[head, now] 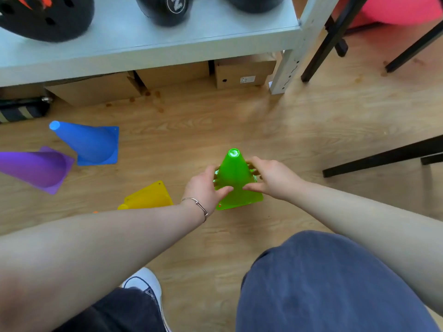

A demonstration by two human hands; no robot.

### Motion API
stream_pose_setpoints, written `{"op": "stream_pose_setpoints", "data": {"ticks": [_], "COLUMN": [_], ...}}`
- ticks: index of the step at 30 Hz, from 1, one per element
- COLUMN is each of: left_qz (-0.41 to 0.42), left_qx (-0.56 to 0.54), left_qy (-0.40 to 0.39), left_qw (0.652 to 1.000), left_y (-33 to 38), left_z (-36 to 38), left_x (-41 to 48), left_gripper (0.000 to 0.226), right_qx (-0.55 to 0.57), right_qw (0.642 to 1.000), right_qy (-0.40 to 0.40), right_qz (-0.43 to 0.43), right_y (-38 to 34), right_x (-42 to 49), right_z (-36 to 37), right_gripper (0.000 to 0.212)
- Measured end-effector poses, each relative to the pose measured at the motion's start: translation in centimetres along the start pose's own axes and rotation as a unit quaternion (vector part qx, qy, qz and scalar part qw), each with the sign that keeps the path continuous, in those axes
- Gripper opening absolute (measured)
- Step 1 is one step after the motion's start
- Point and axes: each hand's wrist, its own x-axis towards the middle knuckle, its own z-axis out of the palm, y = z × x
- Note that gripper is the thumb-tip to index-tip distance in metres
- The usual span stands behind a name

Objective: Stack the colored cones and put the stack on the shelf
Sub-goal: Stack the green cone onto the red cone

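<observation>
Left hand (206, 188) and right hand (273, 178) both grip upright green cone (236, 178); yellow cone (148, 196), blue cone (91, 142), purple cone (36, 167) lie left of it.

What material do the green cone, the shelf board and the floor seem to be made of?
Green cone: probably thin glossy plastic; it is slightly see-through and its tip shines. Shelf board: looks like painted metal or laminate in matt pale grey-blue; I cannot tell which. Floor: wood-look planks with printed grain and a soft sheen, probably laminate or vinyl.

Sports storage room, medicine balls (167, 8) on shelf (143, 41), cardboard boxes (242, 73) beneath
</observation>
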Motion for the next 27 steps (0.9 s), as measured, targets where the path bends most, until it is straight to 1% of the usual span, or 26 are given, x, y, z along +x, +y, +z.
{"op": "stream_pose_setpoints", "data": {"ticks": [5,11,20,27], "left_qz": [-0.006,-0.007,-0.010,0.005], "left_qx": [0.014,0.044,-0.016,-0.047], "left_qy": [-0.021,-0.011,0.025,0.032], "left_qw": [1.000,0.999,0.999,0.998], "left_y": [-1.5,-2.6,-2.6,-3.1], "left_z": [1.9,3.1,1.9,0.4], "left_x": [0.7,1.8,4.7,5.9], "left_gripper": [0.060,0.061,0.065,0.062], "right_qx": [-0.020,-0.022,0.045,0.035], "right_qw": [1.000,0.999,0.997,0.997], "right_qy": [-0.003,0.009,0.056,0.062], "right_qz": [-0.020,-0.021,0.008,0.006], "right_y": [1.1,1.4,0.5,-0.3], "right_x": [1.1,2.2,4.7,6.3], "right_z": [2.3,3.7,3.0,2.3], "right_gripper": [0.071,0.071,0.065,0.063]}}
